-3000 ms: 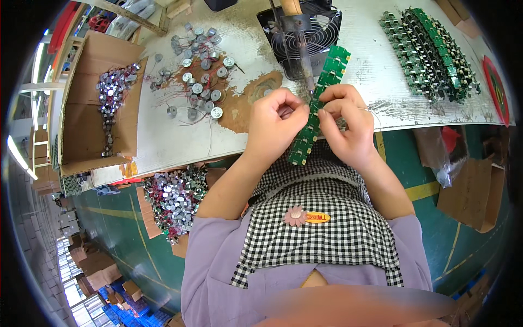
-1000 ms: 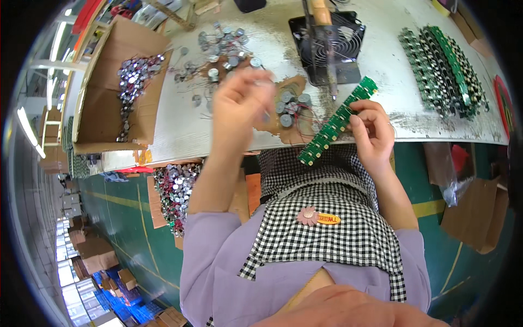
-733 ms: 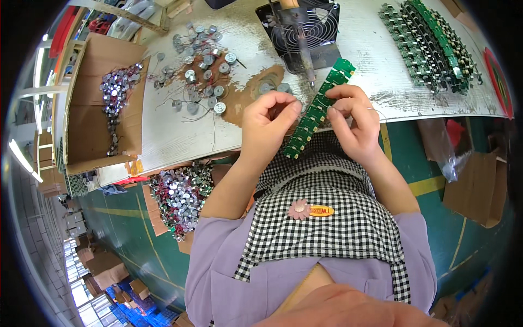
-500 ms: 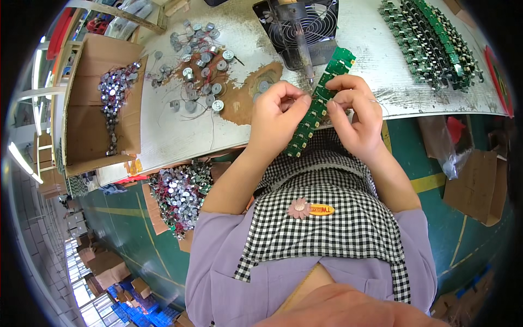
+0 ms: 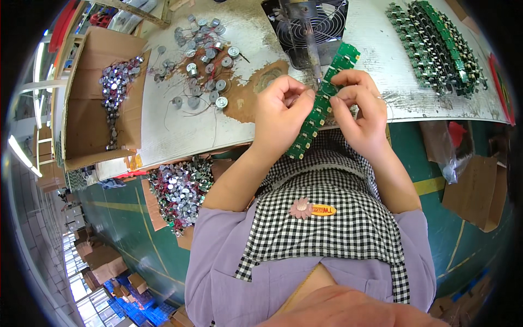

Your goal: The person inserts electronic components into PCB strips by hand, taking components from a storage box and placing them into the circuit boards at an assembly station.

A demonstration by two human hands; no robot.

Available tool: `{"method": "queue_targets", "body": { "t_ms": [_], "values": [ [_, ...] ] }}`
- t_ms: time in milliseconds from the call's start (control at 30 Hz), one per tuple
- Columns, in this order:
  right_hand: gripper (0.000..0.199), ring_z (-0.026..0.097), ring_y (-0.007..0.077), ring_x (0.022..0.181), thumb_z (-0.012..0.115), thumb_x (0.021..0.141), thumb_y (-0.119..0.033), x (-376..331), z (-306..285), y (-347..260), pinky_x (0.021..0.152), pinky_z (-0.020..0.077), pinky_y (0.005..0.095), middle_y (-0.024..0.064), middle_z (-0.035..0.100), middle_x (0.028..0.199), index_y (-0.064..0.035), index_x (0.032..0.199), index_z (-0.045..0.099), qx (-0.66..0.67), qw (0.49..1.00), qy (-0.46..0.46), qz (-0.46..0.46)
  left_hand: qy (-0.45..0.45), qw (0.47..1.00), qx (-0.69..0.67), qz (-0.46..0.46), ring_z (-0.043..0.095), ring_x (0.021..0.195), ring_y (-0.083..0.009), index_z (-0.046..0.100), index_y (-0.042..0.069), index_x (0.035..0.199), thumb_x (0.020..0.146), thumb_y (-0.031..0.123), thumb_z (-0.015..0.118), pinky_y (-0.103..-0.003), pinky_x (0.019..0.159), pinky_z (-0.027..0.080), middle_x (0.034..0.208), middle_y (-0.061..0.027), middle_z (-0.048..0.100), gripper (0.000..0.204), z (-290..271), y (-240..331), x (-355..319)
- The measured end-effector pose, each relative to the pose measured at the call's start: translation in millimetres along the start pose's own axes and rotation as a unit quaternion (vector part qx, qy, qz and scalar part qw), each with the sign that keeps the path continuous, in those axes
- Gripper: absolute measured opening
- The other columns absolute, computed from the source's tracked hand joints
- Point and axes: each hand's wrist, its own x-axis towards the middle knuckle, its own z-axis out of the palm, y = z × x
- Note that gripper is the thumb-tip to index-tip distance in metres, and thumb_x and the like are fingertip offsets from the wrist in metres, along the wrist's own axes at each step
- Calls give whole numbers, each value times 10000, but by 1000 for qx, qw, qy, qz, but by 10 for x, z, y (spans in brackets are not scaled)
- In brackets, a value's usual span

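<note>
A long green strip of joined circuit boards slants over the front edge of the bench, its upper end leaning right. My right hand grips the strip's right edge between thumb and fingers. On the other side, my left hand is closed in a pinch close against the strip; whatever its fingertips hold is too small or hidden to name. Just above the fingertips, a soldering iron points tip-down, its tip close to the strip. Small round metal motors with thin red wires lie loose to the left of my hands.
A black fan stands behind the iron. Stacked green circuit board strips lie at the right. An open cardboard box at the left holds several motors. Below the bench edge sits a heap of metal parts. Another cardboard box is on the floor.
The whole view has shifted slightly. My hands keep their hold at the strip, with only a small shift of the fingers beneath the iron.
</note>
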Motion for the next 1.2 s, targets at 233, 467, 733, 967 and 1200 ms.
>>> {"method": "queue_targets", "body": {
  "t_ms": [233, 467, 733, 967, 1200],
  "values": [
    [83, 595, 125, 625, 603, 772, 66, -103, -13, 21, 533, 492, 224, 174, 596, 988, 31, 773, 528, 65, 998, 6, 20, -48, 998, -7, -27, 482, 615, -11, 592, -12, 824, 803, 42, 657, -172, 545, 391, 724, 23, 575, 87, -52, -13, -23],
    [89, 601, 144, 637, 610, 774, 70, -38, 36, 11, 531, 501, 228, 156, 602, 963, 26, 799, 536, 6, 1000, 3, -15, -71, 997, 21, -38, 537, 705, -41, 614, -10, 849, 799, 28, 657, -182, 629, 429, 801, -3, 611, 77, -99, 13, 44],
    [91, 603, 159, 654, 620, 773, 59, 9, 42, -10, 537, 504, 237, 149, 604, 960, 20, 806, 544, -9, 1000, 1, -9, -61, 997, 44, -27, 527, 687, -32, 619, -7, 830, 784, 4, 657, -176, 614, 422, 782, 5, 605, 61, -104, 8, 74],
    [134, 583, 226, 772, 612, 760, 93, -95, 56, -28, 616, 491, 260, 168, 567, 984, 17, 852, 550, -83, 994, -1, -69, -63, 993, 103, 14, 537, 668, -49, 614, 9, 788, 751, 33, 672, -200, 612, 451, 724, 5, 601, 73, -85, -55, 48],
    [51, 557, 92, 692, 540, 900, 4, -119, -35, 136, 623, 463, 199, 132, 610, 963, 27, 859, 558, 92, 992, 68, 59, -130, 984, 116, 30, 538, 624, -57, 623, -3, 776, 739, 88, 700, -212, 583, 454, 686, -8, 598, 125, -183, 23, 71]
  ]
}}
